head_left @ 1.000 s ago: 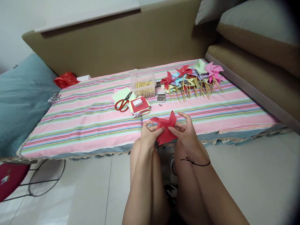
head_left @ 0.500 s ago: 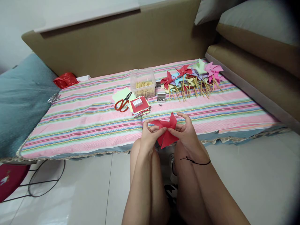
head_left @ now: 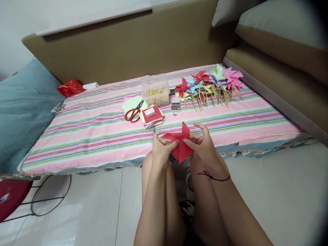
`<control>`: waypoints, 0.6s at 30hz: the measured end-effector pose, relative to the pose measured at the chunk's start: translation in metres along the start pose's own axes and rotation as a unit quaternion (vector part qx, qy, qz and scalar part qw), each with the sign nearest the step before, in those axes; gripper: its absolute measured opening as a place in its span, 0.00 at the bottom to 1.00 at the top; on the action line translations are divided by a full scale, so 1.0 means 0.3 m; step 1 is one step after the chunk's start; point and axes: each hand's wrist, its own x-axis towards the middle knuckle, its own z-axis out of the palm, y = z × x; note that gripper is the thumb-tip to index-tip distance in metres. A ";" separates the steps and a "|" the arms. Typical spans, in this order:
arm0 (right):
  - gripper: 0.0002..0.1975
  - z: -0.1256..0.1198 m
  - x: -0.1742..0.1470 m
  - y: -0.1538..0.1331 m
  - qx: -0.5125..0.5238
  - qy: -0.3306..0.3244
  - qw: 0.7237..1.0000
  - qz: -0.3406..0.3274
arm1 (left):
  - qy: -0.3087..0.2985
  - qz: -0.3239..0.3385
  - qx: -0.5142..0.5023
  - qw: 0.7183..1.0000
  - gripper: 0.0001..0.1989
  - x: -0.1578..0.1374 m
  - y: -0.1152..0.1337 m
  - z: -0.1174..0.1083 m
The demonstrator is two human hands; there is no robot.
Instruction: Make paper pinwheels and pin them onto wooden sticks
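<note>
Paper between fingers, near cloth edge

Past the red paper, along the striped cloth's front edge, a hand could slide toward either corner — farther back, scissors, paper stack and clear box block the middle, pinwheels the back right corner.

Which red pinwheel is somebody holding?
The red pinwheel pinched between the left hand and right hand. The other red pinwheels lie farther back on the cloth, among other colours, and no hand touches them.
</note>
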 end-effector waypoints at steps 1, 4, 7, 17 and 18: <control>0.36 -0.002 0.000 -0.003 0.009 0.008 1.000 -0.003 | 0.022 0.000 -0.016 1.000 0.34 0.003 0.000 0.002; 0.28 -0.011 -0.003 -0.015 0.041 0.016 0.999 -0.021 | 0.091 0.007 -0.072 0.993 0.36 0.016 -0.001 0.004; 0.17 -0.018 -0.011 -0.021 0.031 -0.017 0.999 -0.039 | 0.133 0.024 -0.119 0.984 0.36 0.030 -0.002 0.006; 0.12 0.003 -0.018 0.002 -0.011 -0.076 0.996 -0.054 | 0.157 0.039 -0.179 0.971 0.36 0.022 -0.014 0.029; 0.11 0.006 -0.019 0.002 -0.031 -0.077 0.995 -0.057 | 0.155 0.036 -0.180 0.971 0.36 0.020 -0.014 0.032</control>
